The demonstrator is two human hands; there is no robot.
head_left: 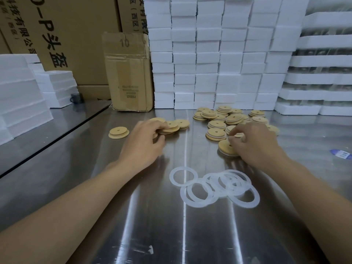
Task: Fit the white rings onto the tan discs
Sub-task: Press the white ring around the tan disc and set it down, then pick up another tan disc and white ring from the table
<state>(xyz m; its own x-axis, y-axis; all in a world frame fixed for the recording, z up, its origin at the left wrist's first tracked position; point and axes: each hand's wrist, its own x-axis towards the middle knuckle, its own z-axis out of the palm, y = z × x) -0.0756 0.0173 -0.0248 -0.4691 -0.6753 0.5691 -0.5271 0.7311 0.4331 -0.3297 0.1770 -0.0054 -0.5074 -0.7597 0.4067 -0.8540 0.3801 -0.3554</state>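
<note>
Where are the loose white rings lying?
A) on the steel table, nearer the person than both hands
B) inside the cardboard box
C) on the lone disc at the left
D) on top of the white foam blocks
A: the white rings lie overlapping on the steel table, nearer the camera than the left hand and right hand.

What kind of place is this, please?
Probably a small factory packing or assembly bench: stacked white foam blocks, printed cartons, and piles of tan discs with loose white rings on a steel table.

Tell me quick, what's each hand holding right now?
Left hand: grips a tan disc.
Right hand: curled over tan discs, grip cannot be told.
</note>
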